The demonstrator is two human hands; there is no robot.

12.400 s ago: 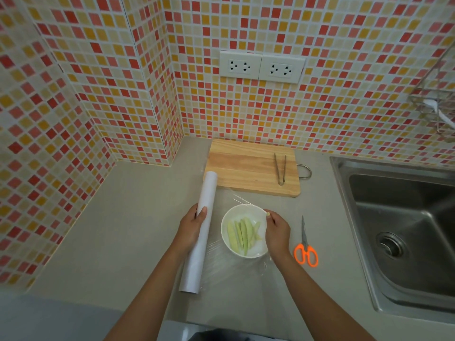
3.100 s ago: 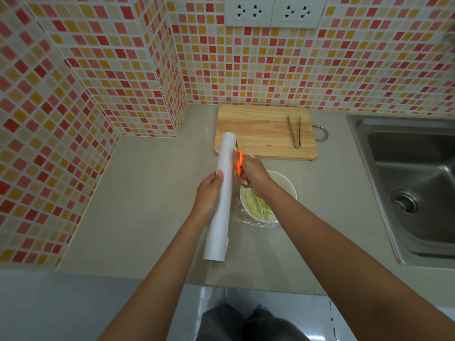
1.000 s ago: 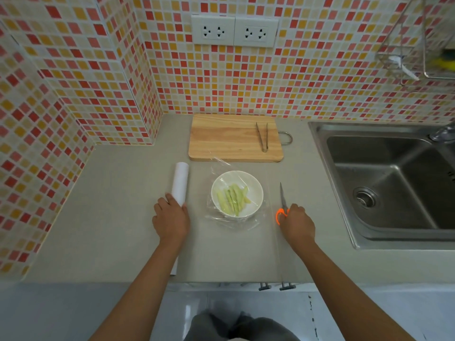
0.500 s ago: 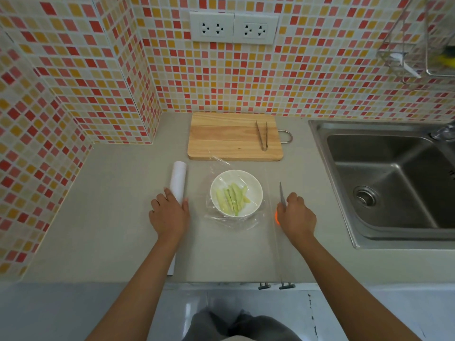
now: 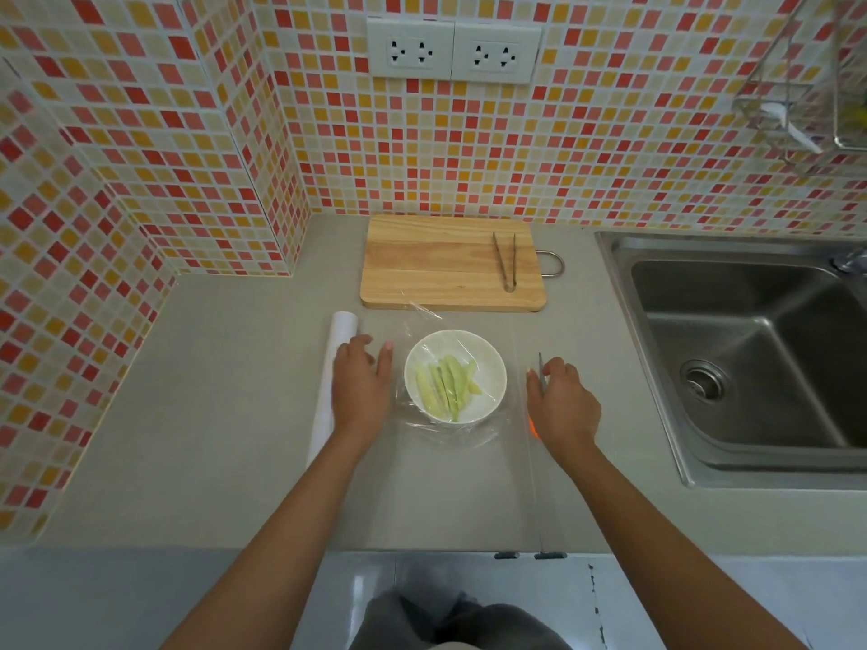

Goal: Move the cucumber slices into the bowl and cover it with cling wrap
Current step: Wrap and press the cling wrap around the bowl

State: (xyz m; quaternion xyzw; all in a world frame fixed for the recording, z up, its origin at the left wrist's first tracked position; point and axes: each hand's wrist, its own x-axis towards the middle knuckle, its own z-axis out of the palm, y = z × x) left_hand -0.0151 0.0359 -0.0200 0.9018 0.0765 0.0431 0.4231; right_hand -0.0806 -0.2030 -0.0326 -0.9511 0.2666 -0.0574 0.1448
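Observation:
A white bowl [image 5: 498,363] holding pale green cucumber slices [image 5: 445,386] stands on the counter, with a loose sheet of cling wrap [image 5: 451,436] draped over it and crumpled round its base. The white cling wrap roll [image 5: 344,324] lies left of the bowl. My left hand [image 5: 361,389] hovers between the roll and the bowl, fingers spread and holding nothing. Right of the bowl, my right hand [image 5: 563,405] rests with relaxed fingers over the orange-handled scissors [image 5: 540,364]. Only the blade tip and a bit of handle show.
A wooden cutting board [image 5: 436,267] with metal tongs [image 5: 505,262] lies behind the bowl against the tiled wall. A steel sink [image 5: 750,363] fills the right side. A wire rack [image 5: 793,91] hangs at the upper right. The counter's front edge is close below my arms.
My left hand has come off the roll and moved right toward the bowl. My right hand has laid the scissors down on the counter and slid forward over them.

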